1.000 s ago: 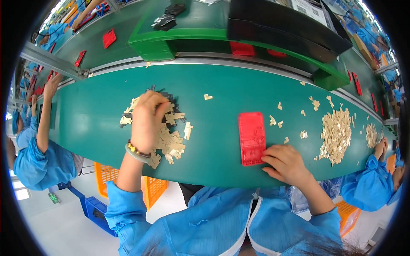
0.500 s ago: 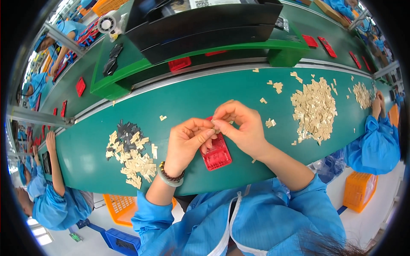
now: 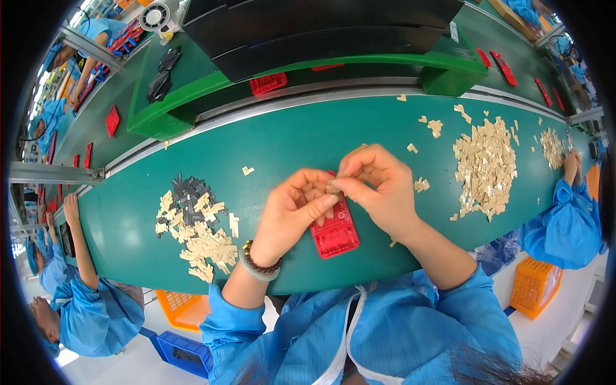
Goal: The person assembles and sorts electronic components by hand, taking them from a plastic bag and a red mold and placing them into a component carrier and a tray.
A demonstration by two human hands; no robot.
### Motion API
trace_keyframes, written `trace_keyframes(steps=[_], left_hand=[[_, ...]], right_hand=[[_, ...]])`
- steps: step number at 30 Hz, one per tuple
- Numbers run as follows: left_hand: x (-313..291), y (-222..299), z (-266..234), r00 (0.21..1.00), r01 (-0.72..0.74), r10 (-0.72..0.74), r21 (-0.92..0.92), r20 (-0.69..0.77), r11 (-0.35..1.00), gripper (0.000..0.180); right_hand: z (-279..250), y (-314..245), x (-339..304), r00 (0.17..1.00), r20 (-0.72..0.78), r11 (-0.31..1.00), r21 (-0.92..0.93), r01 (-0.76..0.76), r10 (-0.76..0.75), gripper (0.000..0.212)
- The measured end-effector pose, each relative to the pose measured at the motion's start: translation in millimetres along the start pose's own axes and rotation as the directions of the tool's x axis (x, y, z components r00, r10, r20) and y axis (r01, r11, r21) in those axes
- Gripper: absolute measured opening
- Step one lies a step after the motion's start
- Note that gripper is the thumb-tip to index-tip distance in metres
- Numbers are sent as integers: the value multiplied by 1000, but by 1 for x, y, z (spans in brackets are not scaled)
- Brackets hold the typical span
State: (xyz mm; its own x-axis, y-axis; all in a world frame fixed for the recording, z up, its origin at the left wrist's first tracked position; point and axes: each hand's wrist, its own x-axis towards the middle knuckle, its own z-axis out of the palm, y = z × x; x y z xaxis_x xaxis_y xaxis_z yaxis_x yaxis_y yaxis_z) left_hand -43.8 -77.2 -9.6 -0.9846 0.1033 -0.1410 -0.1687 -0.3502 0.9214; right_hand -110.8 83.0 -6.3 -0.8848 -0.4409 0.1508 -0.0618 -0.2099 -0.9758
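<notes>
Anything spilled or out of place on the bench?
Several beige pieces lie scattered left of the large beige pile, and one piece sits alone right of the black-and-beige pile, like strays. No obvious damage.

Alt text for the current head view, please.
A person's left hand and right hand meet at the fingertips over a red plastic part, a small piece between them, mostly hidden. On the green worktop, a beige-and-black pile lies left, a beige pile right.

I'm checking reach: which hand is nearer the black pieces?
Left. The left hand is to the right of the black pieces; the right hand is farther right, beyond it.
</notes>
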Motion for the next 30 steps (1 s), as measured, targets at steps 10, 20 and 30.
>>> trace_keyframes(steps=[10,20,30], left_hand=[[-3,-5,-6,974,-198,220,255,-61,946,11],[-5,-3,-4,744,-628,601,612,291,481,13],[-6,-17,0,525,-472,714,857,464,-210,21]], right_hand=[[-9,0,1,948,262,885,-377,274,-181,16],[-44,1,21,989,43,564,-818,114,-139,15],[-27,-13,10,846,532,813,-507,286,34,27]])
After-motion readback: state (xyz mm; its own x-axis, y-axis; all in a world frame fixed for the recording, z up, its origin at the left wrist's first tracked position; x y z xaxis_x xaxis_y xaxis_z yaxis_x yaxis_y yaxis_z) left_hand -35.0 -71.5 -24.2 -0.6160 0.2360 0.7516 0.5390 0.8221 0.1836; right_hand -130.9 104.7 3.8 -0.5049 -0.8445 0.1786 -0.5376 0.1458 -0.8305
